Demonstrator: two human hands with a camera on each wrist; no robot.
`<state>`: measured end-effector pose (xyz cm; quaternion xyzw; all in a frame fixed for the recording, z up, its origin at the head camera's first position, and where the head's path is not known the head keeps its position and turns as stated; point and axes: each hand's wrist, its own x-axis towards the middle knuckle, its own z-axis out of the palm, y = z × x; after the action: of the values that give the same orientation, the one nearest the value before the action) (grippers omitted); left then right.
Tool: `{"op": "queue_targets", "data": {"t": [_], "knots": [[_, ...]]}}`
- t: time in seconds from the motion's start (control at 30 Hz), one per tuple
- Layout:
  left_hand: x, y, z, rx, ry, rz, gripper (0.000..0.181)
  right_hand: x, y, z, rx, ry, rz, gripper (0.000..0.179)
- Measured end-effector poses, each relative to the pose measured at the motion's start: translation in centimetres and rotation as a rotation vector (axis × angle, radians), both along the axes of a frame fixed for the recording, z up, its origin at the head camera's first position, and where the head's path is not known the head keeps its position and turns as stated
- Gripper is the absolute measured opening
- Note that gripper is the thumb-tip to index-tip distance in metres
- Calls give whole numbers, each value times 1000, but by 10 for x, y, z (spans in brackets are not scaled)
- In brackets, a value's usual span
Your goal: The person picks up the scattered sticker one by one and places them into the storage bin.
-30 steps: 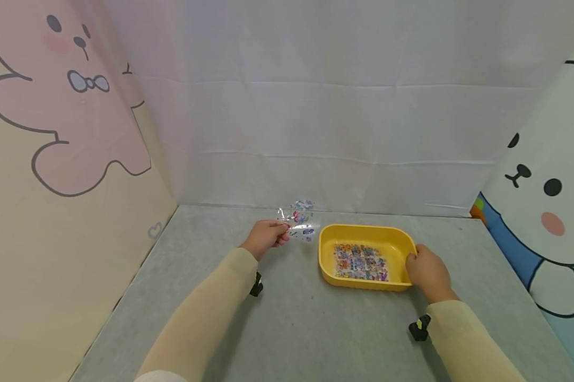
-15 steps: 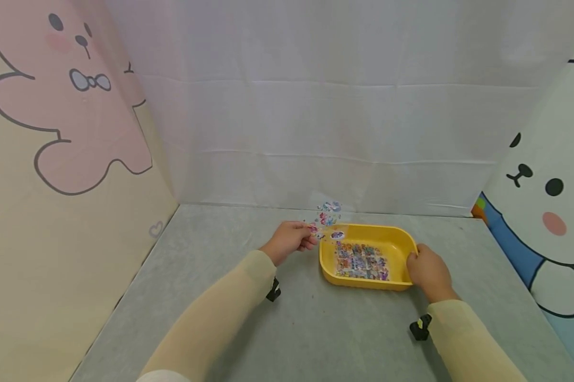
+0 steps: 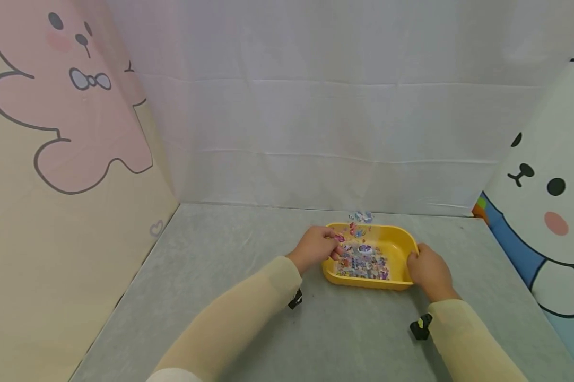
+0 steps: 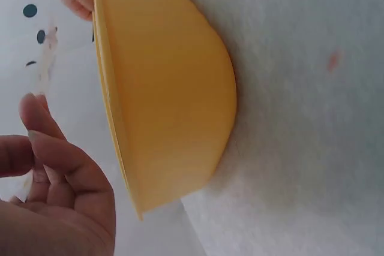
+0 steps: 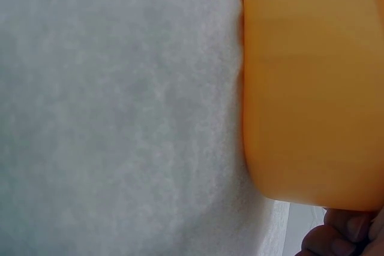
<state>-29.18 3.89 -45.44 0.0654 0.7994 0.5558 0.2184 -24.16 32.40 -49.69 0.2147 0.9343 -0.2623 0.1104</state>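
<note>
Between thumb and fingers, my left hand [image 3: 317, 247] pinches a clear sheet with colourful stickers [image 3: 362, 217], held over the left part of a yellow plastic tub [image 3: 397, 249]. Inside the tub lie more colourful stickers [image 3: 363, 270], partly hidden behind the raised sheet. My right hand [image 3: 429, 271] grips the tub's right rim. In the left wrist view, the left hand [image 4: 66, 190] is beside the tub's rim, thumb and forefinger together; the sheet is hard to make out there. The right wrist view has the tub's outer wall [image 5: 312, 100] and a few right fingers [image 5: 330, 241] under its rim.
The tub stands on a grey tabletop [image 3: 344, 334]. A white curtain [image 3: 306, 122] hangs behind the table's back edge. Side panels carry a pink cartoon bear [image 3: 96, 116] at left and a white one [image 3: 530, 223] at right.
My left hand has moved right with the sticker sheet, from beside the tub to over it. The right hand and the tub have stayed nearly in place.
</note>
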Motion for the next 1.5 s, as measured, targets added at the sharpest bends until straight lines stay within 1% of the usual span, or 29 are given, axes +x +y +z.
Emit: {"op": "queue_targets", "data": {"t": [0.2, 0.33, 0.5, 0.6, 0.67, 0.77, 0.87, 0.97, 1.1, 1.2, 1.23, 1.27, 1.33, 1.5], "knots": [[13, 18, 2, -97, 28, 20, 12, -1, 1, -2, 12, 3, 0, 57], [19, 28, 3, -139, 31, 26, 11, -1, 1, -3, 16, 2, -7, 57], [24, 38, 7, -246, 58, 2, 14, -1, 0, -3, 17, 1, -10, 57], [26, 42, 9, -283, 52, 5, 16, -1, -1, -2, 16, -1, -8, 57], [27, 45, 8, -314, 64, -1, 20, 0, -1, -1, 18, 0, -5, 57], [27, 47, 4, -385, 110, -18, 36, 0, -1, 0, 16, -1, -2, 56], [27, 48, 4, -491, 180, -32, 46, 1, -1, 0, 13, 2, 3, 56], [27, 48, 4, -605, 247, -59, 48, 0, -1, -1, 14, 2, 1, 56], [24, 48, 4, -791, 371, -112, 51, 0, -1, 0, 18, -4, -11, 56], [20, 46, 3, -923, 469, -120, 47, 0, -2, 0, 19, -7, -17, 55], [18, 45, 2, -957, 491, -119, 44, 0, -2, 0, 18, -8, -20, 55], [17, 45, 2, -979, 509, -118, 42, 0, -2, 1, 17, -7, -20, 55], [14, 44, 0, -1001, 525, -112, 36, 0, -2, 1, 15, -8, -20, 55], [11, 43, -3, -989, 501, -125, 32, 0, -1, 1, 6, -8, -21, 55]]}}
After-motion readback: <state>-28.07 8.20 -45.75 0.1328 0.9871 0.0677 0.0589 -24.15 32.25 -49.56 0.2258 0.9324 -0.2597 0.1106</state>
